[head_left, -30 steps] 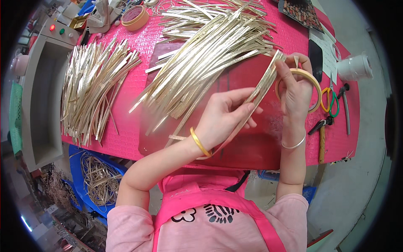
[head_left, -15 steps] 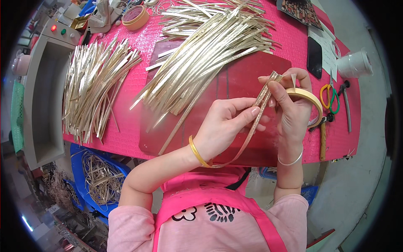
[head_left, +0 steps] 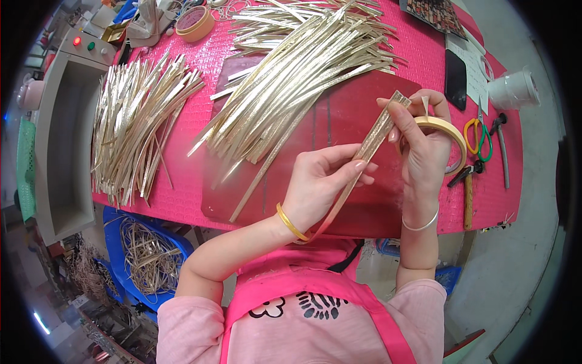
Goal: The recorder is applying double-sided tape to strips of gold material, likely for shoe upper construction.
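Gold glittery strips [head_left: 377, 134], laid side by side, stretch slantwise between my two hands. My left hand [head_left: 320, 185] pinches them partway down between thumb and fingers, and their tail curves below toward my wrist. At the upper end my right hand [head_left: 421, 142] grips the strips with thumb and forefinger. A roll of cream-coloured tape [head_left: 459, 141] hangs on that same hand, with a short loose end sticking up by the fingers. Ahead of my hands a large pile of gold strips [head_left: 297, 85] lies across a dark red board [head_left: 357, 209].
A second bundle of strips [head_left: 136, 133] lies at the left beside a grey box [head_left: 45, 151]. Scissors [head_left: 484, 145], a phone [head_left: 454, 79] and a hammer-like tool [head_left: 468, 200] are at the right. A blue basin [head_left: 118, 242] of strip scraps stands below the table.
The strips, gapped and partly apart before, now lie flat and close together. My left hand has slid slightly down and left along them; my right hand stays nearly in place.
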Action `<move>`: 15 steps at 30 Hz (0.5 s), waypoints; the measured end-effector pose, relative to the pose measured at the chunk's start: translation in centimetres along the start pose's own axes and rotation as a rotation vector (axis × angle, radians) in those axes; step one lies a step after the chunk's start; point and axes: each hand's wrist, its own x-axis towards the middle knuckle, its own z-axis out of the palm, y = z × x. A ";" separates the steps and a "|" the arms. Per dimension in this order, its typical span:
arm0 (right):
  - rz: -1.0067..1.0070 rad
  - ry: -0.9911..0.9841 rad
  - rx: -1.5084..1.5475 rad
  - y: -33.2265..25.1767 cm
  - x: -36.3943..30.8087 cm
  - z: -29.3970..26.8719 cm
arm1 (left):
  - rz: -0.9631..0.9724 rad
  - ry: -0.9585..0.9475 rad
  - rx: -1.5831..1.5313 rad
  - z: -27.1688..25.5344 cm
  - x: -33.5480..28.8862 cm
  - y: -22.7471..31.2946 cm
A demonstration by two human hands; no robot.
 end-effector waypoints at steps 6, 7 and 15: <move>0.047 0.056 -0.025 0.7 0.4 0.3 | -0.077 0.026 0.015 -1.3 -1.1 -0.9; 0.036 0.057 -0.031 0.7 0.4 0.4 | -0.116 0.025 -0.003 -1.4 -1.3 -0.8; 0.012 0.070 -0.026 1.0 0.3 0.8 | -0.194 -0.001 0.121 -2.3 -1.7 -0.4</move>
